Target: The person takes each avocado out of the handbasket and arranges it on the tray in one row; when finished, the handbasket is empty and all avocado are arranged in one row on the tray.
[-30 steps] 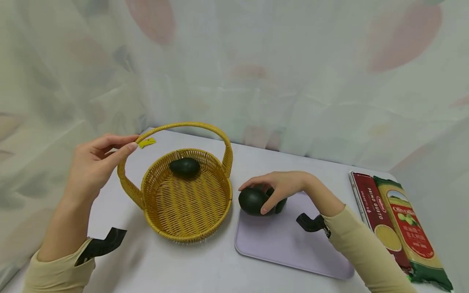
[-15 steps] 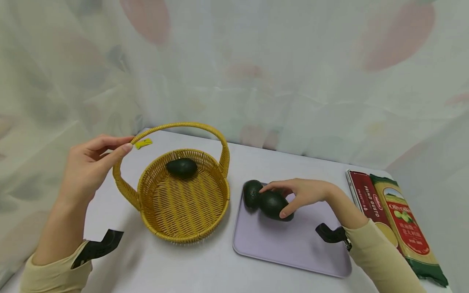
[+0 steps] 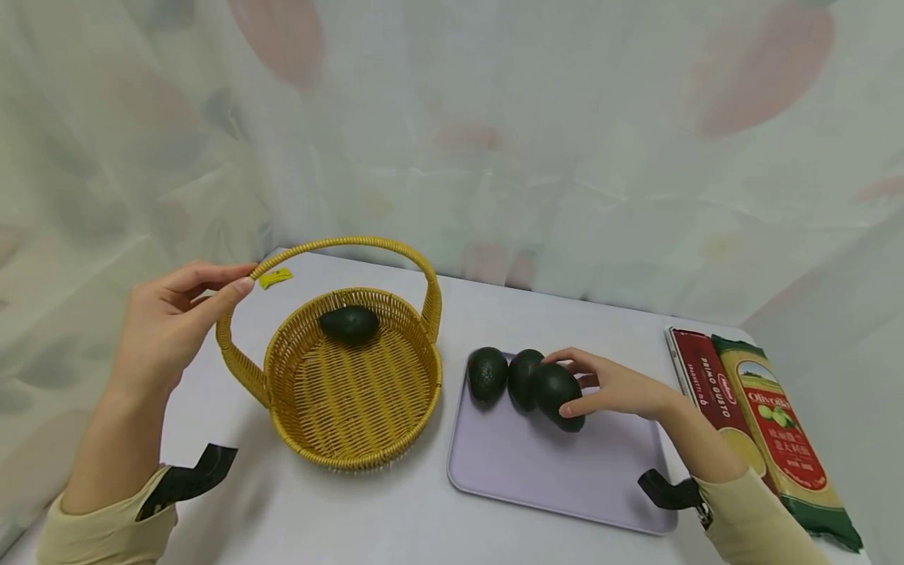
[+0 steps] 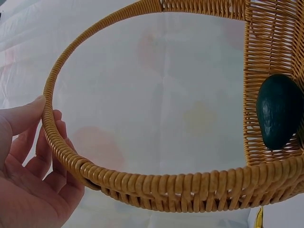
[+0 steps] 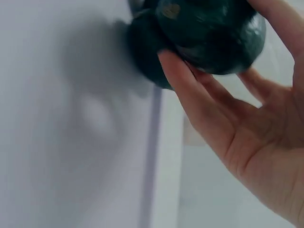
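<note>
My left hand (image 3: 169, 322) pinches the handle of a yellow wicker basket (image 3: 353, 459) between thumb and fingers. One dark green avocado (image 3: 351, 324) lies against the basket's far inner wall; the left wrist view shows this avocado (image 4: 279, 112) too. With thumb and fingertips my right hand (image 3: 614, 388) grips another avocado (image 3: 556, 391) above the lilac tray (image 3: 551, 486). Two more lie side by side on the tray: the left avocado (image 3: 487, 374) and the middle avocado (image 3: 524, 379), partly hidden by the held one. In the right wrist view the held avocado (image 5: 218, 38) overlaps a dark one behind.
Two spaghetti packs, one red (image 3: 713, 384) and one green and gold (image 3: 784, 424), lie right of the tray. A small yellow packet (image 3: 275, 277) sits behind the basket's handle. A patterned curtain (image 3: 530, 157) hangs at the back and sides.
My right hand has moved right across the tray with the avocado in its grip, uncovering the left avocado, then the middle one. My left hand keeps its hold on the handle.
</note>
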Action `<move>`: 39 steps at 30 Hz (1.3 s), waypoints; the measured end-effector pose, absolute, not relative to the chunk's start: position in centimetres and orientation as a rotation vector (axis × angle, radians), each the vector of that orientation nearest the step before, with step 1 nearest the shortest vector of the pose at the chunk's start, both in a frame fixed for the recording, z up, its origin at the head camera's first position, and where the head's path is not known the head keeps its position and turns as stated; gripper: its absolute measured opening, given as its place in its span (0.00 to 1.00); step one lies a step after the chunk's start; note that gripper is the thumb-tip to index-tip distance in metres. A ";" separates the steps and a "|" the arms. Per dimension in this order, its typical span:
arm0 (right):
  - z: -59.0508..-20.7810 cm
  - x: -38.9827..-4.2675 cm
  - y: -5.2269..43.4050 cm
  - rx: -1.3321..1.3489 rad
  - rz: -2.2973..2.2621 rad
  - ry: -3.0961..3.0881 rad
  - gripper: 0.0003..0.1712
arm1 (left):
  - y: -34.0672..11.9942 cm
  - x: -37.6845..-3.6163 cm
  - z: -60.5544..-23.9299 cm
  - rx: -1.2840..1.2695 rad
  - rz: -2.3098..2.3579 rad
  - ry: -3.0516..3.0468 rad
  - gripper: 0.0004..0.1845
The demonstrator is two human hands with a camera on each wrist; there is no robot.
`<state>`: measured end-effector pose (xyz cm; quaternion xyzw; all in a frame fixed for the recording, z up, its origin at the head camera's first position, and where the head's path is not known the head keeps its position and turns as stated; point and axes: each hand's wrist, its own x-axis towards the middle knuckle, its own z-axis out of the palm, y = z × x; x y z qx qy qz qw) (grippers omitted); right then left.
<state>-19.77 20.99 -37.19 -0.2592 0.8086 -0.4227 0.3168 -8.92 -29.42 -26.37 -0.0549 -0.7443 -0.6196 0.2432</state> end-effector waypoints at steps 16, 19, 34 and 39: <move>-40.2 -18.6 22.5 -0.330 -1.427 2.174 0.38 | -29.5 -9.0 -26.4 -0.143 -1.716 -2.014 0.09; -40.5 -18.7 22.6 -0.268 -1.477 2.177 0.40 | -29.4 -9.0 -26.3 -0.144 -1.721 -2.009 0.08; -42.1 -19.1 22.3 -0.136 -1.393 2.353 0.43 | -29.4 -8.9 -26.3 -0.173 -1.733 -1.992 0.09; -42.2 -19.0 22.1 -0.141 -1.380 2.369 0.43 | -29.4 -8.9 -26.3 -0.183 -1.741 -1.981 0.09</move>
